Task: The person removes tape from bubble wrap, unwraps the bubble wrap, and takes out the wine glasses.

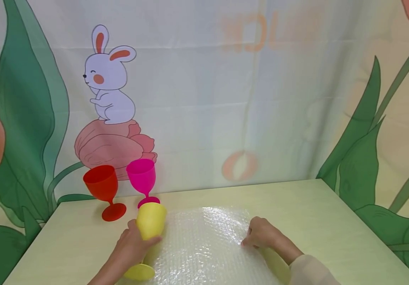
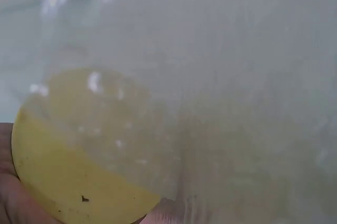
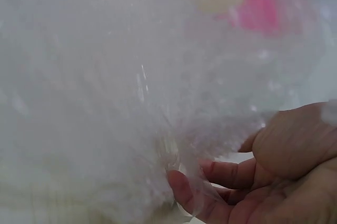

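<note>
My left hand [image 1: 131,243] grips a yellow plastic goblet [image 1: 151,221] around its bowl, the foot pointing down toward me. In the left wrist view, a yellow round part of the goblet [image 2: 73,182] is partly covered by clear wrap. A sheet of bubble wrap [image 1: 201,241] stretches between the hands. At its right edge my right hand [image 1: 263,233] pinches the film, and in the right wrist view the bubble wrap [image 3: 105,92] gathers into folds at the fingertips [image 3: 181,187].
A red goblet [image 1: 102,184] and a pink goblet [image 1: 142,178] stand upright at the back left of the pale yellow table [image 1: 315,213]. Behind the table hangs a printed cloth backdrop [image 1: 190,99] with a rabbit and tulips.
</note>
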The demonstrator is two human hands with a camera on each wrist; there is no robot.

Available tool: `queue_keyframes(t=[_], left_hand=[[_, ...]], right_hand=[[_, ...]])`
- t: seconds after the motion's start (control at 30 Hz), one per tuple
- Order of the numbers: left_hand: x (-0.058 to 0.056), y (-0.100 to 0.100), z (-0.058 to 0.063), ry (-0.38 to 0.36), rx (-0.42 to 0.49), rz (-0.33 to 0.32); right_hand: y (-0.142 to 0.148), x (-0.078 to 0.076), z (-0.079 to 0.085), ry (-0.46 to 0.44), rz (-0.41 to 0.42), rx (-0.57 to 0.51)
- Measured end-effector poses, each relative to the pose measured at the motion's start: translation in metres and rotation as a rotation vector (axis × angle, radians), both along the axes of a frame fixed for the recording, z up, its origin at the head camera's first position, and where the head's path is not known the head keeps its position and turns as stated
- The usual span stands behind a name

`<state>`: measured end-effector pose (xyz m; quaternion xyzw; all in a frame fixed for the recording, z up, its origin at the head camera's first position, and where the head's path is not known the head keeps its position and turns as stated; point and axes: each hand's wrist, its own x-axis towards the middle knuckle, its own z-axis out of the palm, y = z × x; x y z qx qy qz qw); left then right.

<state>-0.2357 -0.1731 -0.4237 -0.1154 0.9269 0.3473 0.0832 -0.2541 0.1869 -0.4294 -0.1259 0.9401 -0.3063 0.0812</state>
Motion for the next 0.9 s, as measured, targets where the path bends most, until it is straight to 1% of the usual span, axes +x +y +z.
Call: queue_keyframes(t=[0.17,0.3,0.6,0.73,0.9], left_hand=[[-0.0003,-0.0003,0.0005,0.009,0.011,0.0],[-0.0008,-0.0003,0.0005,0.012,0.016,0.016],[-0.002,-0.0028,0.0008,0.003,0.032,0.033],[-0.0025,-0.0052,-0.0005,-0.007,0.046,0.044],[-0.0023,-0.0069,-0.0025,-0.041,0.045,0.075]], right_hand=[[-0.0002,0.001,-0.0015,0.0,-0.012,0.002],[-0.0006,0.0021,-0.0019,-0.009,-0.026,0.011],[-0.0014,0.0004,-0.0019,-0.011,-0.027,0.034],[-0.0015,-0.001,-0.002,-0.01,-0.019,0.037],[-0.0022,-0.0025,-0.0029,-0.011,-0.025,0.039]])
